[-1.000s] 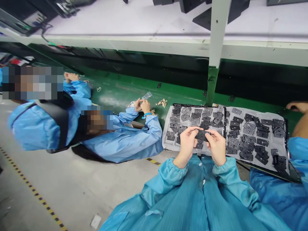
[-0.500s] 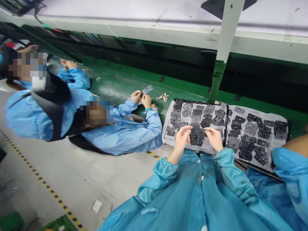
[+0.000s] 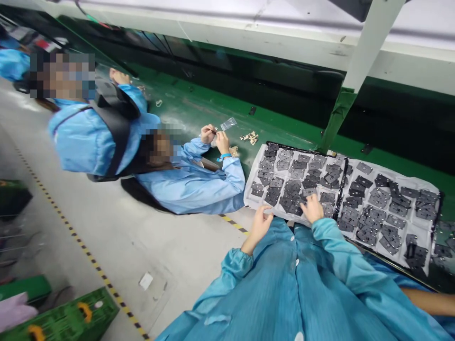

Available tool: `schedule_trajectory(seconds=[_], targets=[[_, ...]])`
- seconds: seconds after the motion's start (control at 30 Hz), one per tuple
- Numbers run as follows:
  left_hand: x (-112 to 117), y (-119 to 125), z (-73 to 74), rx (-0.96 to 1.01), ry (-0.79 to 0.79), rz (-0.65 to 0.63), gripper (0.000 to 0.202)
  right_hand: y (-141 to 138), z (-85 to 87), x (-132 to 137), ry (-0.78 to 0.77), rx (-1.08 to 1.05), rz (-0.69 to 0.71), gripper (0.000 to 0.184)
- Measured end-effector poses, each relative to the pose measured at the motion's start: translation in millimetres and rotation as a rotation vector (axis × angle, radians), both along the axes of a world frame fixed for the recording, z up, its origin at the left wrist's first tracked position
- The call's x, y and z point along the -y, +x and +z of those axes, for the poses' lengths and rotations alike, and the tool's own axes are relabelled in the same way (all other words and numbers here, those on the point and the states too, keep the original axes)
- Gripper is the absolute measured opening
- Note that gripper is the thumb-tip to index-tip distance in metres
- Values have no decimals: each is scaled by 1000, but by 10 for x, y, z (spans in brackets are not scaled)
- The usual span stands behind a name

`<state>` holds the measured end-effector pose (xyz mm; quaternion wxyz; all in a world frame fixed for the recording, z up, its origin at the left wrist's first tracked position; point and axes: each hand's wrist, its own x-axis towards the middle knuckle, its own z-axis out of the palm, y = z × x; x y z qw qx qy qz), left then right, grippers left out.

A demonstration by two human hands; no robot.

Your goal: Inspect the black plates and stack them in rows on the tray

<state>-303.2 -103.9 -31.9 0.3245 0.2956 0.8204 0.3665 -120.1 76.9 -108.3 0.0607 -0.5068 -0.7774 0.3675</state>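
My left hand [image 3: 261, 223] hovers just off the near left edge of a tray [image 3: 253, 201] lined with white material. Its fingers are slightly curled, apart from the thumb, and nothing shows between them. Over the tray's near side, my right hand [image 3: 313, 208] reaches down with thumb and fingers parted, its fingertips at the small dark flat plates [image 3: 292, 195]. Whether it touches one is hard to make out. The plates lie in loose piles in the tray's compartments.
A second lined tray [image 3: 405, 246] with similar plates adjoins on the right. Left of me a co-worker in a blue smock [image 3: 192, 192] handles a small dark piece, near a clear bag [image 3: 228, 124] and small brass-coloured parts [image 3: 250, 138]. A post [image 3: 369, 47] stands behind the trays.
My hands have moved apart: the left drew back off the tray's edge, and the right lowered to the plates. The view has shifted, showing more of the right tray and the floor crates.
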Motion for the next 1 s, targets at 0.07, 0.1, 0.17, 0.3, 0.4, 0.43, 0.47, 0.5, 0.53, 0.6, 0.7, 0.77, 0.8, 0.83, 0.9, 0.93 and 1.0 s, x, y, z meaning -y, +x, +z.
schedule_trajectory(seconds=[0.07, 0.1, 0.17, 0.3, 0.4, 0.43, 0.47, 0.5, 0.53, 0.6, 0.7, 0.77, 0.8, 0.83, 0.9, 0.93, 1.0], targets=[[-12, 74, -170, -67, -46, -141, 27, -52, -69, 167, 7, 28, 2, 22], [-42, 98, -242, -90, -62, -206, 27, -68, -103, 218, 10, 33, -5, 20], [-145, 119, -364, -104, -63, -288, 28, -56, -163, 257, 9, 25, -21, 13], [-453, 82, -581, -225, -132, -486, 42, 175, -212, 171, -40, -23, -25, 15], [-635, 31, -745, -348, -254, -629, 56, 383, -217, 86, -89, -37, -27, 19], [-669, 14, -792, -357, -280, -638, 57, 428, -222, 70, -102, -37, -27, 19], [-689, -1, -831, -358, -300, -640, 57, 458, -229, 63, -112, -35, -25, 19], [-698, -16, -861, -366, -323, -642, 55, 476, -239, 63, -120, -32, -24, 18], [-700, -29, -880, -375, -344, -643, 52, 484, -249, 69, -127, -27, -23, 18], [-694, -54, -888, -390, -369, -646, 48, 491, -258, 93, -144, -14, -16, 17], [-686, -89, -855, -397, -374, -644, 43, 509, -212, 131, -175, 18, 4, 14], [-685, -116, -829, -385, -366, -634, 40, 498, -138, 145, -173, 40, 10, 9], [-686, -131, -818, -374, -360, -626, 39, 471, -95, 147, -161, 46, 9, 9], [-686, -148, -810, -360, -350, -618, 38, 424, -53, 147, -148, 49, 8, 12], [-689, -181, -794, -321, -320, -603, 35, 269, 16, 143, -131, 44, 18, 21], [-693, -197, -785, -297, -299, -597, 35, 171, 37, 141, -130, 40, 28, 23], [-705, -223, -759, -242, -250, -583, 35, -31, 51, 135, -144, 34, 47, 28]])
